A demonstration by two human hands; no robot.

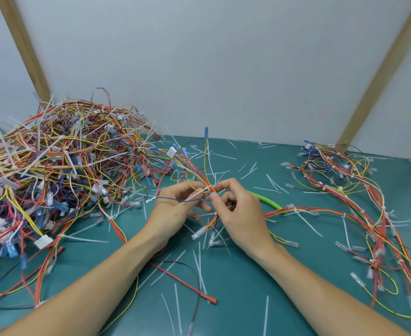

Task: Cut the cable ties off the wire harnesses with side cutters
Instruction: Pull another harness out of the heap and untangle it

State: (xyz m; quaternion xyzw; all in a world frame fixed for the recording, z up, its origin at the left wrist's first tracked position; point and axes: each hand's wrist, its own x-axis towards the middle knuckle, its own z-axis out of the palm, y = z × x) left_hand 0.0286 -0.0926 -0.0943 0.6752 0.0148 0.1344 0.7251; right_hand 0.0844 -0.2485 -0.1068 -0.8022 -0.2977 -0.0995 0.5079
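Midway along the table (236, 299), we are pinching one wire harness (200, 177) between left hand (175, 209) and right hand (239, 214); its white cable tie (198, 194) is slanting leftward across our left grip.

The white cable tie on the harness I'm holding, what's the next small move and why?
Probably pull the white cable tie clear of the harness with the left hand while the right hand pinches the wires beside it. The tie's tail lies loose across the left fingers, and the green-handled cutters seem tucked under the right hand.
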